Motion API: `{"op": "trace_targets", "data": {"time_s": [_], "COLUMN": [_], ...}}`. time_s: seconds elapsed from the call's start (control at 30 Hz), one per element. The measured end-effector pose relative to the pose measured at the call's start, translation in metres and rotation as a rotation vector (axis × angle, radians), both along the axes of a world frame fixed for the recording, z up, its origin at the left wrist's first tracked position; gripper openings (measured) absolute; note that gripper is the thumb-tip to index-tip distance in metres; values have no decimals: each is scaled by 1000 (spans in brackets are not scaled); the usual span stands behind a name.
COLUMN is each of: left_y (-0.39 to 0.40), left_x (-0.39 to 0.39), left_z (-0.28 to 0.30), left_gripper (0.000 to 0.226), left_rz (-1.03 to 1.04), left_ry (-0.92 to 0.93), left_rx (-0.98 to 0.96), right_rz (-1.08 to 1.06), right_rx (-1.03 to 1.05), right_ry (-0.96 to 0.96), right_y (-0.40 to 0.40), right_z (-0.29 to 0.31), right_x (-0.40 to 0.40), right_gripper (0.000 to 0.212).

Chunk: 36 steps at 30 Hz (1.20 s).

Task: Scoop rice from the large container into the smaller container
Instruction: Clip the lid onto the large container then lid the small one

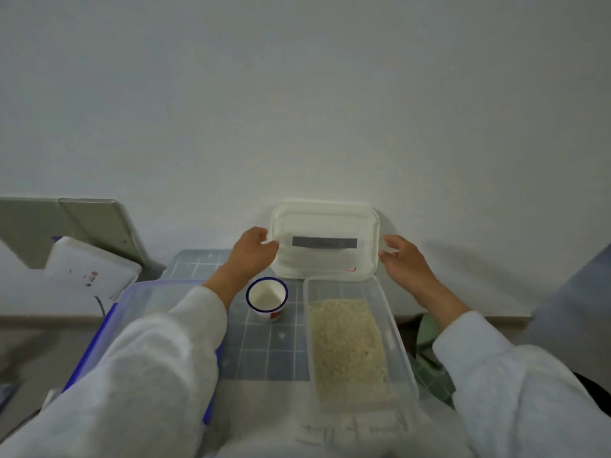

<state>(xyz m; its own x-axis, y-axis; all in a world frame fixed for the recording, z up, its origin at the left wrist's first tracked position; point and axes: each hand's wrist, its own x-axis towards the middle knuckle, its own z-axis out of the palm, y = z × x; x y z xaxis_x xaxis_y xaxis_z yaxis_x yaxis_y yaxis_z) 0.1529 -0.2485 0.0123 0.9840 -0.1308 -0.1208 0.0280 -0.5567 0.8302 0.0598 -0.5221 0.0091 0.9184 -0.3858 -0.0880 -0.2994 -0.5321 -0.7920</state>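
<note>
Both hands (254, 249) (401, 259) grip translucent rounded-rectangular plastic lid (325, 239).

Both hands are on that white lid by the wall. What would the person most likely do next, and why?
Probably let go of the lid and take the cup: the rice container is already open, the lid leans on the wall, and the left hand and right hand hold nothing to scoop with.

Your only view sits on your head, looking forward and down over both sleeves toward the wall past your left hand (253, 251) and right hand (401, 259); it is wide-angled and close, with the table just beneath your forearms
</note>
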Motion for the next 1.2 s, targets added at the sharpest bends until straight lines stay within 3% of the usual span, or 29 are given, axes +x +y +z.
{"op": "trace_targets", "data": {"time_s": [0.23,0.47,0.9,1.2], "left_y": [-14,-21,-19,-16], "left_x": [23,21,6,-22], "left_z": [-10,-19,32,96], "left_gripper": [74,36,36,38], "left_rz": [43,-35,-38,-59], "left_ry": [100,146,-154,-246], "left_rx": [-40,-174,-310,-200], "right_rz": [-15,-14,-68,-88], "right_rx": [109,256,259,408], "right_ry": [96,49,-164,-214], "right_y": [-9,0,6,34], "right_z": [-21,-34,20,57], "right_x": [28,38,7,-80], "right_gripper": [69,39,38,41]}}
